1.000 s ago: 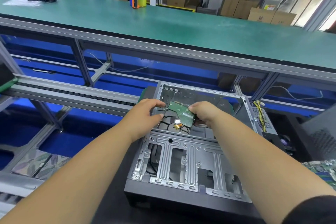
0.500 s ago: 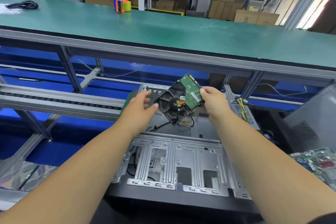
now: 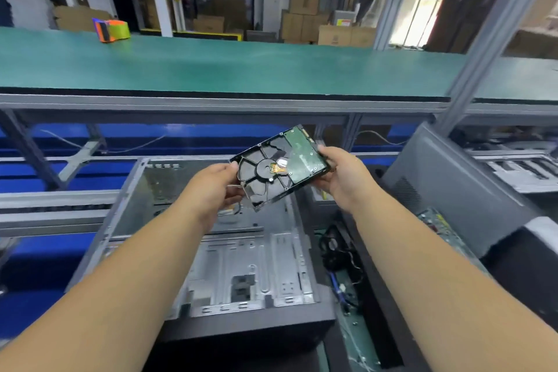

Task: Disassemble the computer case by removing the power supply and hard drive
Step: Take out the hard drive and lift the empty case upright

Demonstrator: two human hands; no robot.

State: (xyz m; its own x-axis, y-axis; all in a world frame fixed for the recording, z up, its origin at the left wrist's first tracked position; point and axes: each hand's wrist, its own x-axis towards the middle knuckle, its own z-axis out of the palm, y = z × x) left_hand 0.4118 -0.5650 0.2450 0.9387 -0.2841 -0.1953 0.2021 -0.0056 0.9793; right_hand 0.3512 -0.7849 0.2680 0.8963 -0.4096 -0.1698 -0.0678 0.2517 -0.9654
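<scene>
Both hands are on the drive [image 3: 279, 167] now, and I've got it up in the air above the case [image 3: 193, 220], well clear of the metal floor. My left hand [image 3: 211, 190] grips the lower-left end, fingers curled round the edge, thumb up by the corner. My right hand [image 3: 341, 175] pinches the upper-right end, right beside the green circuit board. The drive sits tilted, underside facing me, right end higher.

Doing this well, I'd say, means keeping my fingers on the metal rim and off that board and the small gold contact patch in the middle. Down by my left hand something thin trails near the drive's lower corner; I can't tell whether it's a cable attached to the drive or just lying in the case. So I'd check that before swinging away, and ease rather than yank if there's any drag.

Case looks stripped inside. Loose black wires [image 3: 338, 251] and a board [image 3: 437, 226] lie just to its right, so I'd pick a spot that avoids dropping the drive on those. Set it down flat, board side up, not tossed.
</scene>
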